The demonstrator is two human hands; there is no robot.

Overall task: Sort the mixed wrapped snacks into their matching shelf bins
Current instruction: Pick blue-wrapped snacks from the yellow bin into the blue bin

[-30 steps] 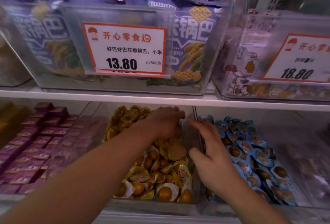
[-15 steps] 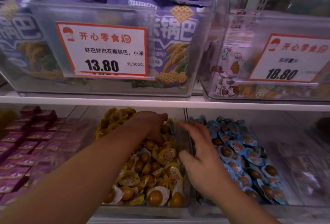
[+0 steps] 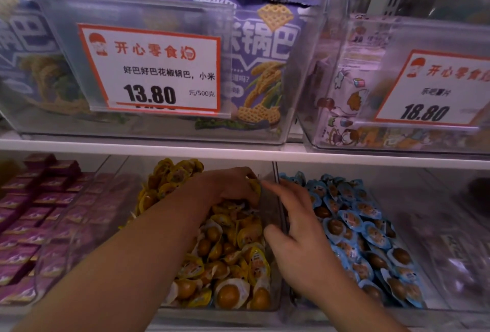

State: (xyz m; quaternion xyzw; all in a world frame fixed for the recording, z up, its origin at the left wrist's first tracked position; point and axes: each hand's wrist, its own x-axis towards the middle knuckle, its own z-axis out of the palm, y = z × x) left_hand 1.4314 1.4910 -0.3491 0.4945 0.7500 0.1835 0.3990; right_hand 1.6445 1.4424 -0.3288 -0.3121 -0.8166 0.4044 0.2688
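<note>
Yellow snacks (image 3: 225, 252) fill the middle bin, blue snacks (image 3: 366, 239) the right one. Since a second ago the left hand (image 3: 230, 186) has dug deeper at the far end, fingers curled into the yellow pile; whether it pinches one I cannot tell. Right hand (image 3: 299, 228) stays spread over the divider (image 3: 273, 199). Probably hunting strays. The shelf (image 3: 238, 150) above leaves little headroom.
</note>
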